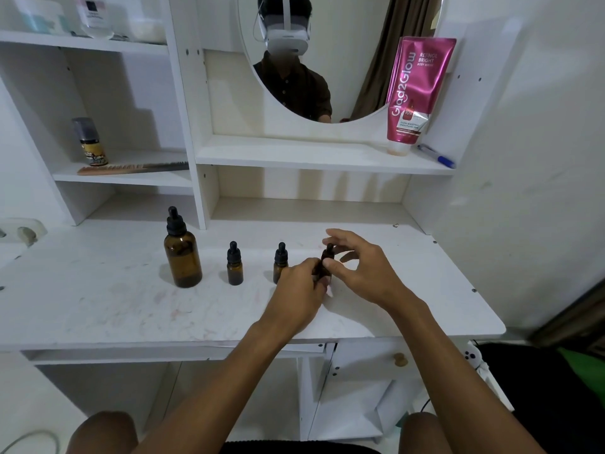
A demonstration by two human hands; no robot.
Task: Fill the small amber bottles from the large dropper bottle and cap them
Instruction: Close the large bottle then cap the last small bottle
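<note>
Head view: left hand [302,285] holds small bottle [320,269], right hand [358,267] pinches cap [328,251].

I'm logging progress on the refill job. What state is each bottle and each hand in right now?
Large dropper bottle: upright, capped, untouched.
Left small bottle: upright, capped, untouched.
Middle small bottle: upright, capped, partly hidden.
Right small bottle: held in both hands, cap on top.
Left hand: grips right small bottle's body.
Right hand: pinches its dropper cap.
</note>
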